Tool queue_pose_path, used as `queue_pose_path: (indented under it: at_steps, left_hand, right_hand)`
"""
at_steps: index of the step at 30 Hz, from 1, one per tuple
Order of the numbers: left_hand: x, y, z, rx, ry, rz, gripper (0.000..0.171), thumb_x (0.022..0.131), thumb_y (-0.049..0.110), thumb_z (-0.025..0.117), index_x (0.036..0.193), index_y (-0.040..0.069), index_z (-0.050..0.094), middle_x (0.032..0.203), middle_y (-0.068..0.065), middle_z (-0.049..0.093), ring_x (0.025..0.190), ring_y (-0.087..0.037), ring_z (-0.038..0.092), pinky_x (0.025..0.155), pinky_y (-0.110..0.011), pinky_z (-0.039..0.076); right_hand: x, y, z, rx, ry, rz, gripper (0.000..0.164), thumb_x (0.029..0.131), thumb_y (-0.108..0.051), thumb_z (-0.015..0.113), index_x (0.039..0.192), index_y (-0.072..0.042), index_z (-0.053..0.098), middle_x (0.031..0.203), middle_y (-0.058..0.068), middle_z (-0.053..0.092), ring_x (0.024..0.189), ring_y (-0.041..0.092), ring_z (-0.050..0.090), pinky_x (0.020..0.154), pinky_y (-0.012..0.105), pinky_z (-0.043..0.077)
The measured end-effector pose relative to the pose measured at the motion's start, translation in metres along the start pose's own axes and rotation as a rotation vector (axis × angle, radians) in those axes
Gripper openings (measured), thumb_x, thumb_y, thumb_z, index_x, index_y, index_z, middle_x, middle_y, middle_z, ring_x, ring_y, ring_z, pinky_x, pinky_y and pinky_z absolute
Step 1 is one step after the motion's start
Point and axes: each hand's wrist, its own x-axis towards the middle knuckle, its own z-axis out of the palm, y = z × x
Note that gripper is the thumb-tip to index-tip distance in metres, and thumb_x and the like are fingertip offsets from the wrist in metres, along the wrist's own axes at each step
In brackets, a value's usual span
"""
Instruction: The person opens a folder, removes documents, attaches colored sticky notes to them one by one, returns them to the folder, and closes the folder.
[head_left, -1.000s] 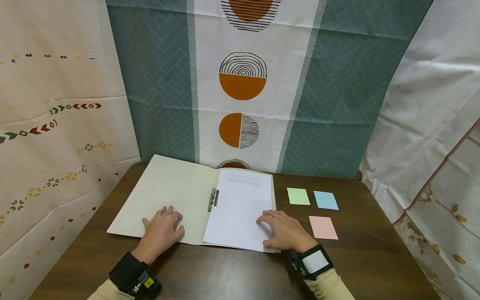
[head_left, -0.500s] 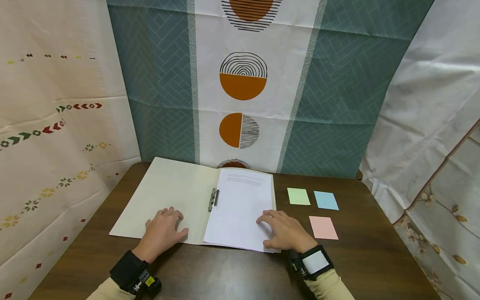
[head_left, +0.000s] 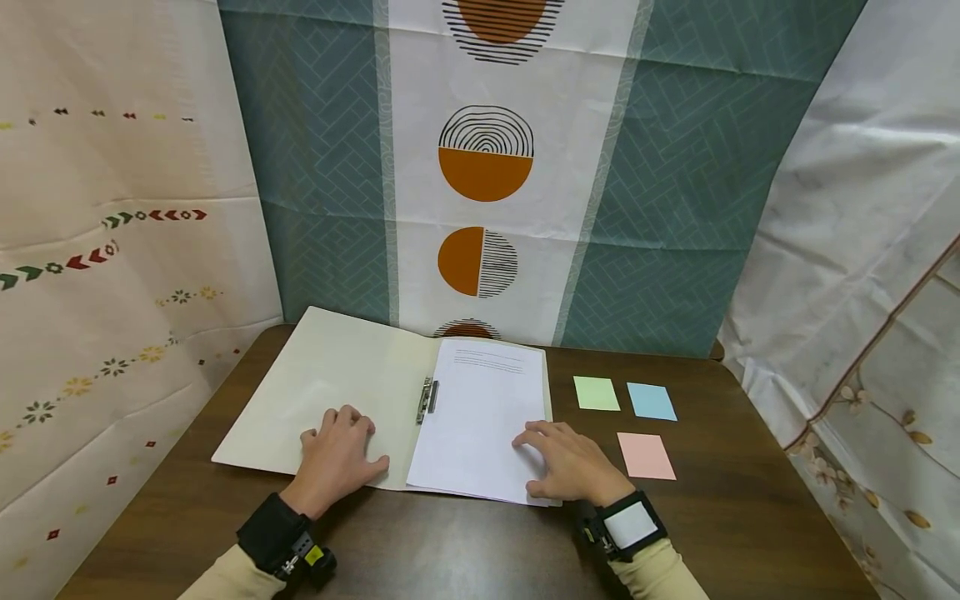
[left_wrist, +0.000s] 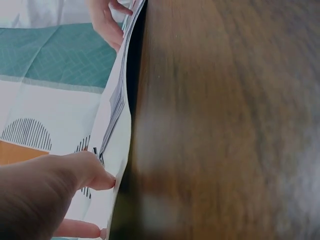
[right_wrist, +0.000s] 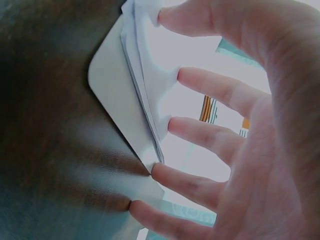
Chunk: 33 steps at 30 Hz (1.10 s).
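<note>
A cream file folder (head_left: 337,358) lies spread open on the brown table, its left cover raised a little at the outer edge. Printed paper sheets (head_left: 480,425) fill its right side, next to a metal clip (head_left: 427,400) at the spine. My left hand (head_left: 337,458) rests on the inside of the left cover near its front edge, thumb toward the spine. On the sheets' lower right corner lies my right hand (head_left: 573,462), fingers spread. In the right wrist view, two fingertips (right_wrist: 185,75) touch the paper, while the little finger reaches past the folder's edge to the table.
Right of the folder lie a green sticky note (head_left: 597,393), a blue sticky note (head_left: 652,402) and a pink sticky note (head_left: 647,456). Patterned cloth (head_left: 322,167) hangs behind the table, with more cloth at both sides. The table's front part (head_left: 442,550) is bare wood.
My left hand has slid right along the cover, toward the spine. The cover's outer edge dipped slightly, then rose again. My right hand and the sheets have stayed in place.
</note>
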Motion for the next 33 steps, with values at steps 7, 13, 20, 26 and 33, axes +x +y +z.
queue_pose_path:
  at_steps: [7, 13, 20, 26, 33]
  left_hand:
    - [0.000, 0.004, 0.004, -0.002, 0.039, 0.024, 0.047, 0.074, 0.047, 0.079, 0.099, 0.008, 0.070, 0.112, -0.018, 0.062, 0.106, -0.038, 0.054, 0.077, -0.068, 0.046]
    - [0.003, 0.017, 0.008, -0.030, 0.045, 0.030, 0.039, 0.082, 0.050, 0.073, 0.096, 0.014, 0.074, 0.113, -0.014, 0.064, 0.110, -0.038, 0.054, 0.086, -0.073, 0.042]
    - [0.005, 0.036, 0.015, -0.042, 0.011, 0.046, 0.038, 0.083, 0.054, 0.071, 0.094, 0.017, 0.073, 0.113, -0.012, 0.064, 0.112, -0.037, 0.054, 0.093, -0.079, 0.036]
    - [0.007, 0.045, 0.023, -0.032, 0.011, 0.070, 0.042, 0.081, 0.056, 0.073, 0.098, 0.017, 0.072, 0.115, -0.013, 0.063, 0.113, -0.038, 0.053, 0.093, -0.079, 0.037]
    - [0.007, 0.048, 0.024, -0.029, 0.014, 0.070, 0.046, 0.078, 0.058, 0.075, 0.100, 0.017, 0.072, 0.115, -0.013, 0.063, 0.113, -0.038, 0.054, 0.092, -0.078, 0.038]
  right_hand:
    - [0.000, 0.000, 0.000, -0.005, 0.006, -0.005, 0.056, 0.073, -0.035, 0.084, 0.125, -0.027, 0.065, 0.149, 0.006, 0.056, 0.133, 0.035, 0.054, 0.093, 0.061, 0.050]
    - [-0.001, 0.002, 0.001, -0.018, 0.009, -0.001, 0.055, 0.073, -0.035, 0.084, 0.125, -0.028, 0.065, 0.148, 0.005, 0.057, 0.133, 0.034, 0.055, 0.094, 0.060, 0.051]
    - [-0.003, 0.004, 0.003, -0.011, -0.007, -0.010, 0.054, 0.076, -0.037, 0.082, 0.126, -0.029, 0.065, 0.151, 0.005, 0.055, 0.136, 0.034, 0.053, 0.097, 0.061, 0.049]
    - [-0.004, 0.010, 0.001, -0.008, -0.010, 0.022, 0.054, 0.074, -0.036, 0.083, 0.125, -0.031, 0.065, 0.151, 0.003, 0.055, 0.138, 0.033, 0.052, 0.099, 0.061, 0.049]
    - [-0.006, 0.016, 0.000, 0.008, -0.009, 0.016, 0.053, 0.075, -0.037, 0.082, 0.125, -0.031, 0.065, 0.152, 0.004, 0.054, 0.139, 0.034, 0.051, 0.098, 0.063, 0.049]
